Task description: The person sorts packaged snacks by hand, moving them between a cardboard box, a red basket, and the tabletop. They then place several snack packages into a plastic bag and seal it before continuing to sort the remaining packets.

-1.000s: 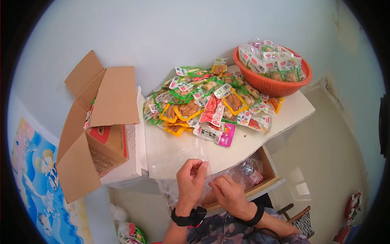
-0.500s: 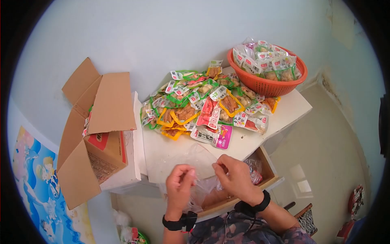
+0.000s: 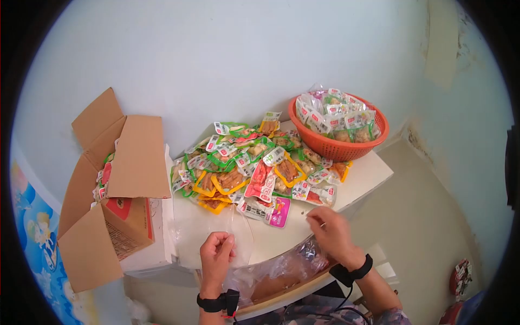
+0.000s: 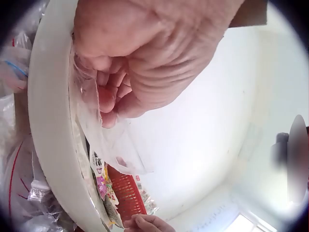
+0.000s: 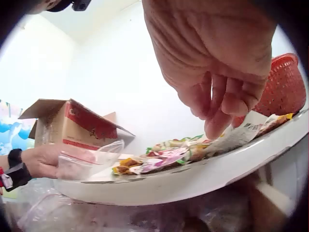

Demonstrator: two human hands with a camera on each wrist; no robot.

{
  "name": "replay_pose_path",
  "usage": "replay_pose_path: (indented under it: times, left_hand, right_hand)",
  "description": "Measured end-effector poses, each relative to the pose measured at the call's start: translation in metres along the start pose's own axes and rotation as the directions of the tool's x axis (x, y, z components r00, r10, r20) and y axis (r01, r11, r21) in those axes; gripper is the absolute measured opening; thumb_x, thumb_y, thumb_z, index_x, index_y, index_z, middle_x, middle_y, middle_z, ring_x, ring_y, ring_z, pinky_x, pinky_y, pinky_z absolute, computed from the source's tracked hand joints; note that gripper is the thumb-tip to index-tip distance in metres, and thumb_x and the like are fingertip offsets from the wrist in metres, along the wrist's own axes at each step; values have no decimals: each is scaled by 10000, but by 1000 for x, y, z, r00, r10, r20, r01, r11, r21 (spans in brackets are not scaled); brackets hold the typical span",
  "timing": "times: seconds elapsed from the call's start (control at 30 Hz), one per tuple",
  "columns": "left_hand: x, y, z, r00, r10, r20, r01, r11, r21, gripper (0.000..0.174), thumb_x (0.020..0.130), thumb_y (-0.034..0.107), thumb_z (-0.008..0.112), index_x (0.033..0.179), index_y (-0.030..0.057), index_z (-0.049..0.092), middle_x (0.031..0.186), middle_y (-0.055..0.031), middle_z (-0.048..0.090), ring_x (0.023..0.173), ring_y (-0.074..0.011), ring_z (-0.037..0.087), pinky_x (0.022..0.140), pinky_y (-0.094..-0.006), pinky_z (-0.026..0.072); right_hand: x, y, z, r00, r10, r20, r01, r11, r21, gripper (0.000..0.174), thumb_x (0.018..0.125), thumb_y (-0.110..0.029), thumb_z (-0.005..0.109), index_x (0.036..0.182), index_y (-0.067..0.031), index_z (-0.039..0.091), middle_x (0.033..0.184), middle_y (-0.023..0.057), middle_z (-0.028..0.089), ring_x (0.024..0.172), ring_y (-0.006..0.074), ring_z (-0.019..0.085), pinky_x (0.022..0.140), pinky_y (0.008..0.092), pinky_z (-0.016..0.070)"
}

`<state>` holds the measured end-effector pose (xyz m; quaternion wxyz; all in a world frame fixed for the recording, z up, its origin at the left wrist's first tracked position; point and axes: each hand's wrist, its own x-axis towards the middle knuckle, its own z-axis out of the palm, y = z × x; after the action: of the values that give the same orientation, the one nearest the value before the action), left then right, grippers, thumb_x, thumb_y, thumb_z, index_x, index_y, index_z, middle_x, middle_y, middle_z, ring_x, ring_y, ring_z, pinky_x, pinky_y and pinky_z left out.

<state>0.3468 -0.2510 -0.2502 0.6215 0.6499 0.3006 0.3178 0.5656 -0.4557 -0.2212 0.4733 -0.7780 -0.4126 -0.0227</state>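
My left hand (image 3: 215, 257) pinches a thin clear plastic bag (image 4: 118, 150) between thumb and fingers, over the table's front edge. The bag hangs limp, its mouth edge showing in the left wrist view. My right hand (image 3: 334, 236) is apart from the bag, at the right front of the table. Its fingers (image 5: 219, 123) hang loosely bent with nothing between them. Just beyond it lies a white packet with red contents (image 3: 315, 193), at the front of a heap of sealed snack packets (image 3: 230, 157). A packet with a purple end (image 3: 279, 212) lies nearest the front.
An orange plastic basket (image 3: 338, 153) full of packets stands at the back right of the white table (image 3: 365, 179). To the left is an open cardboard box (image 3: 138, 162) with packets inside. Below the table edge, an open drawer (image 3: 290, 295) holds clear plastic bags.
My hands have drawn apart. The right has let go of the bag and moved right, towards the packets, while the left keeps hold. The head view has shifted, placing the table lower and further left.
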Motion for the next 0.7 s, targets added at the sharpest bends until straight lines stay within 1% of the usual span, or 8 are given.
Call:
replay_pose_path:
  times: [0.03, 0.13, 0.27, 0.37, 0.47, 0.57, 0.67, 0.7]
  left_hand:
    - [0, 0, -1, 1000, -2, 12, 2, 1000, 8, 107, 1007, 144, 685, 1015, 43, 652, 805, -5, 665, 645, -52, 578, 572, -210, 456]
    - [2, -3, 0, 1000, -9, 17, 8, 1000, 22, 105, 1002, 137, 689, 1015, 40, 652, 798, -6, 670, 634, -52, 583, 557, -213, 456]
    - [4, -7, 1, 1000, -9, 15, 9, 1000, 15, 114, 997, 139, 696, 1012, 34, 653, 786, -3, 670, 630, -46, 584, 542, -210, 453]
    - [2, 0, 1, 999, -42, 13, 41, 999, 15, 115, 992, 134, 698, 1010, 30, 654, 782, 1, 664, 633, -42, 583, 540, -206, 451]
    - [3, -6, -1, 1000, -15, 24, 15, 999, 30, 101, 996, 138, 692, 1012, 42, 666, 801, -5, 674, 630, -46, 578, 524, -206, 457]
    - [3, -7, -1, 999, -29, 28, 28, 999, 29, 103, 996, 140, 689, 1016, 41, 667, 805, -6, 676, 632, -47, 585, 529, -205, 461]
    - [2, -6, -1, 999, -12, 40, 10, 999, 46, 109, 992, 140, 693, 1015, 37, 665, 799, -9, 678, 631, -49, 591, 528, -206, 462]
    - [3, -6, -1, 998, -20, 52, 18, 999, 41, 112, 991, 141, 695, 1015, 36, 664, 798, -10, 679, 630, -50, 591, 528, -206, 462]
  right_hand:
    - [6, 8, -6, 998, 22, -52, -21, 1000, 12, 93, 942, -150, 691, 974, -63, 696, 893, 132, 713, 762, 312, 706, 673, 421, 558]
    - [31, 33, -19, 994, -45, -98, 41, 998, -49, 81, 913, -133, 702, 955, -64, 687, 874, 127, 710, 771, 312, 707, 678, 414, 555]
    - [75, 32, -25, 979, -197, -56, 182, 962, -203, 64, 884, -98, 686, 928, -60, 658, 846, 126, 704, 775, 338, 693, 678, 440, 535]
    - [114, 38, -20, 978, -210, 21, 207, 937, -280, 89, 896, -109, 692, 942, -33, 685, 852, 143, 711, 808, 330, 705, 711, 441, 545]
    - [147, 54, -7, 977, -189, 103, 215, 873, -438, 139, 893, -107, 669, 1018, -47, 678, 948, 151, 722, 849, 361, 709, 747, 480, 549]
    - [164, 68, 10, 986, -143, 90, 169, 787, -593, 273, 890, -104, 651, 1160, -67, 648, 1097, 158, 715, 922, 375, 713, 790, 502, 557]
    - [179, 71, 22, 985, -122, 124, 173, 764, -622, 459, 880, -122, 673, 1326, -82, 571, 1193, 176, 691, 982, 370, 718, 799, 521, 563]
    - [183, 70, 24, 984, -61, 167, 156, 754, -638, 494, 876, -123, 678, 1353, -83, 554, 1191, 183, 690, 997, 375, 717, 801, 528, 563]
